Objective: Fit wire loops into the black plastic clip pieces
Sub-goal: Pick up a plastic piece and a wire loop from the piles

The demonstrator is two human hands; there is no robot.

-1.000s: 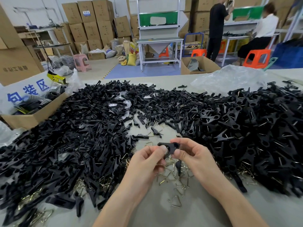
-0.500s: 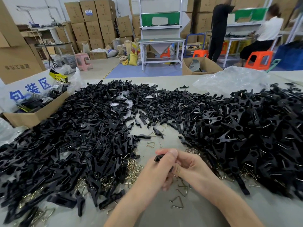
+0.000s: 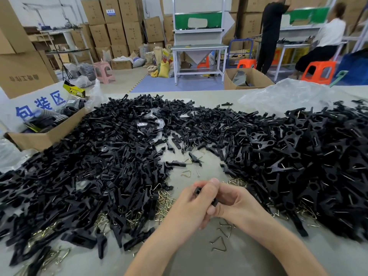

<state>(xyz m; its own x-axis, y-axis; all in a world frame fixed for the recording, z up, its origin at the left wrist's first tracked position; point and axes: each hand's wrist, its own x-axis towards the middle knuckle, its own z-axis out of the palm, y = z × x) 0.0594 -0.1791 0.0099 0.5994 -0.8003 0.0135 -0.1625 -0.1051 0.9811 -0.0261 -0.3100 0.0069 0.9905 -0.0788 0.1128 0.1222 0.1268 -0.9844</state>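
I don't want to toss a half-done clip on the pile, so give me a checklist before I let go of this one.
1. Grip on the clip piece: ok, the left hand and right hand both close round it.
2. Seating of the wire loop in it: cannot tell, the fingers hide it.
3. Supply of spare wire loops: ok, several lie on the table by the wrists.
4. Stock of bare pieces: ok, heaped at left.
5. Heap of wired clips: ok, at right.
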